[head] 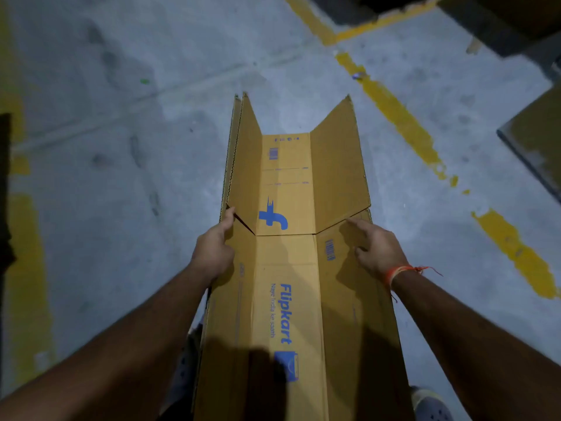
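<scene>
Bent over a flattened Flipkart cardboard box [288,299] at lower centre of the frame, above the grey concrete floor [121,147]. Kept its long axis running from the bottom edge up toward mid-frame, far end pointing away, both far flaps raised in a V. Laid left hand [214,247] along the box's left edge, fingers almost straight, tips at the flap notch. Rested right hand [379,247] flat on the right panel, fingers spread, clasping nothing. Stood beside yellow floor stripes [400,117] at upper right.
</scene>
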{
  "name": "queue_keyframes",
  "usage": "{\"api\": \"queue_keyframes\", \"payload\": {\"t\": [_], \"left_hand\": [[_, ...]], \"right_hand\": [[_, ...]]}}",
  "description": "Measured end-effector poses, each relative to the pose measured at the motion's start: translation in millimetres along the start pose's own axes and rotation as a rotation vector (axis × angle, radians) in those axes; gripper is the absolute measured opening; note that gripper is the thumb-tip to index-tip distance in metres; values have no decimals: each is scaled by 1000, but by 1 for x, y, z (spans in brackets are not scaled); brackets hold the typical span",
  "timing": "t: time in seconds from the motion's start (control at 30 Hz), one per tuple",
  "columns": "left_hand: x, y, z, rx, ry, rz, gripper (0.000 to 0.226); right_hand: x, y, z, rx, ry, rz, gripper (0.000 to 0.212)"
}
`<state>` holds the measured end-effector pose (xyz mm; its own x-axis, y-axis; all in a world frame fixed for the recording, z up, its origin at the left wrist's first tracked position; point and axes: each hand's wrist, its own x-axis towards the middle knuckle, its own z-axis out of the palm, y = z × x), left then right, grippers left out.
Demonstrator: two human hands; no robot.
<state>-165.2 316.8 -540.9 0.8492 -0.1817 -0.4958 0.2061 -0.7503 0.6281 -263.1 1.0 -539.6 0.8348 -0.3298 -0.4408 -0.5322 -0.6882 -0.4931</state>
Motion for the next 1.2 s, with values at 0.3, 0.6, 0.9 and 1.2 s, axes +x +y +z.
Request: {"api": "queue_keyframes", "payload": {"t": [0.3, 0.6, 0.9, 1.2], "left_hand": [[-86, 158, -334, -206, 112, -17, 94], [-172, 275, -628, -255, 357, 13, 91], [-165, 346, -793, -349, 658, -51, 92], [-265, 371, -905, -603, 1091, -138, 98]], "right_hand": [[-45, -321, -226, -245, -28, -141, 72], [-91, -613, -385, -208, 70, -376, 70], [-19, -812, -492, -145, 74, -692, 68], [-31, -1071, -547, -320, -74, -1275, 74]]}}
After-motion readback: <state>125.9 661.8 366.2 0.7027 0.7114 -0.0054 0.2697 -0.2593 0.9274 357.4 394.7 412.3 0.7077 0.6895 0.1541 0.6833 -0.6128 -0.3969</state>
